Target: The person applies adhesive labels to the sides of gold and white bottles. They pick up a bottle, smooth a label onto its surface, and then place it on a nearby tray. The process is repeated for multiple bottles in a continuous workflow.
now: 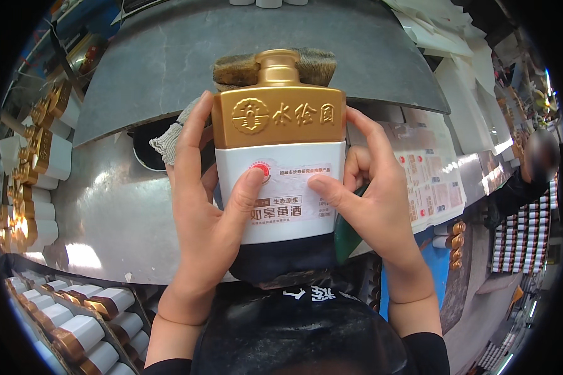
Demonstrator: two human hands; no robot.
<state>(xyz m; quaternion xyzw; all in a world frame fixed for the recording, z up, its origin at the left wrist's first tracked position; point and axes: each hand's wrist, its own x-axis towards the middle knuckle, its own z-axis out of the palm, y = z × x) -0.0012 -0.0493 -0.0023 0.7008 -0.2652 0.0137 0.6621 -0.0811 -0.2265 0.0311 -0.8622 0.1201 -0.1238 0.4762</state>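
Observation:
A flat-shouldered bottle (279, 159), gold at the neck and shoulder and white below, stands nearly upright between my hands in front of my body. Raised characters and a round emblem mark its gold part. A thin printed decal (292, 192) lies on the white front face. My left hand (200, 200) grips the left side, its thumb pressed on the decal. From the other side my right hand (375, 194) holds the bottle, thumb also on the decal. Behind the neck shows a worn brown sponge (234, 70). A dark green flat piece (350, 240) sits below my right hand; whether I hold it, I cannot tell.
Sheets of printed decals (428, 175) lie on the right. A dark bowl (145, 147) with a pale cloth (167, 144) is at left. Similar bottles stand along the left edge and in a crate (147, 300) at lower left. Another person's dark sleeve (513, 194) shows far right.

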